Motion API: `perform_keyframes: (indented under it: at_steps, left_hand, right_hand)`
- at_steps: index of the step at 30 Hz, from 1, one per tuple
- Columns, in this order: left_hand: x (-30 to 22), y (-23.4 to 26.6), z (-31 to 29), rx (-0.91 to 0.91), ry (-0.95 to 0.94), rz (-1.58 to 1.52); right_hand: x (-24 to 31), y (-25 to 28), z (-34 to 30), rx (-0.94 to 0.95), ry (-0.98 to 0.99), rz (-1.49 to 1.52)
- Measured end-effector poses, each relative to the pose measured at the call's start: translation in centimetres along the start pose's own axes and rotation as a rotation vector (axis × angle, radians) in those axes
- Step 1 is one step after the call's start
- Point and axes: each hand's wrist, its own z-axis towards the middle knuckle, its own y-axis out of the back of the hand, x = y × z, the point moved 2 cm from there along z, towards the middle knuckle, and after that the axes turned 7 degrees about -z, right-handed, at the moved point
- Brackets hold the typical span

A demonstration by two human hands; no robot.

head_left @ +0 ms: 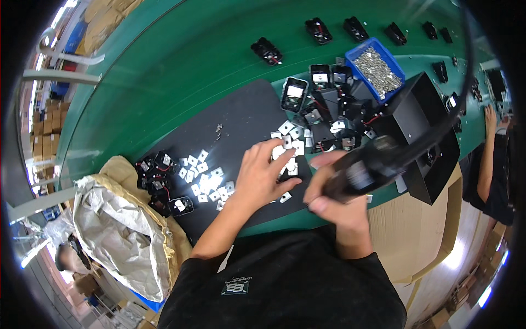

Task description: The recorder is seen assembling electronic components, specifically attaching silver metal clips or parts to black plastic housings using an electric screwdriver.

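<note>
My right hand (342, 204) is wrapped around a black electric screwdriver (361, 171), blurred by motion, with a black cable running up from it. Its tip is not clearly visible. Fingers spread, my left hand (262, 174) rests at a pile of small white square plates with dark holes (297, 147). Whether a plate is under the fingertips is hidden. A second group of these white plates (211, 183) lies left of my left hand on the dark grey mat (241, 112).
Black plastic housings with wires (329, 104) crowd beyond my hands, beside a blue bin of small metal parts (359, 68). A black box (424, 164) stands at right. More housings (159, 181) and a lined sack (118, 230) are at left. Another person's arm (486, 159) shows far right.
</note>
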Motion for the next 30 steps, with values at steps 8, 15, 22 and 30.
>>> perform_keyframes:
  at_steps: [8, 15, 22, 30]
  left_hand:
    - [1.6, 0.7, -1.9, -0.112, 0.051, -0.12]
    - [2.3, 2.1, -2.5, -0.295, 0.042, -0.188]
    - [4.6, 4.8, 2.0, -0.324, 0.187, -0.326]
    - [7.6, 6.7, 8.7, -0.405, 0.16, -0.251]
  right_hand:
    - [0.8, 1.2, 1.5, -0.209, 0.219, -0.014]
    - [0.0, 0.2, 3.4, -0.145, 0.169, -0.064]
    - [-0.1, -1.1, 4.4, -0.075, 0.124, -0.039]
    - [-0.2, 0.0, 2.9, -0.141, 0.14, 0.005]
